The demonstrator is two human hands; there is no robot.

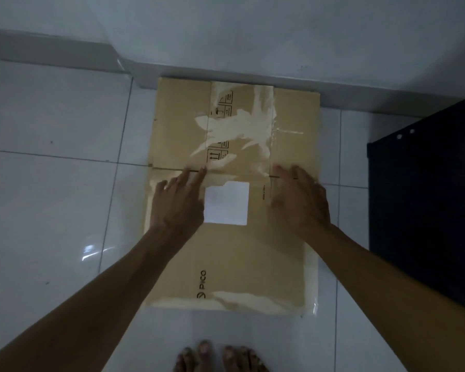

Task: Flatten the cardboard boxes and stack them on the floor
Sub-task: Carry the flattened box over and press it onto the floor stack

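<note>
Fingers (196, 174) of both hands, seemingly straight, press flattened box (234, 264) onto white-tiled floor (57, 200).

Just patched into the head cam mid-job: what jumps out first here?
A flattened cardboard box lies on the white tiled floor against the wall, streaked with torn tape. The left hand and right hand press flat on it, either side of a white label. A dark cabinet stands at right.

Flattened cardboard box (234, 253): brand "PICO" with round logo (201, 284), printed black near the front edge, reading sideways. Handling pictograms (220, 154), partly torn away; upward arrows legible. White label (226, 204): blank or unreadable. Small side print illegible.
</note>
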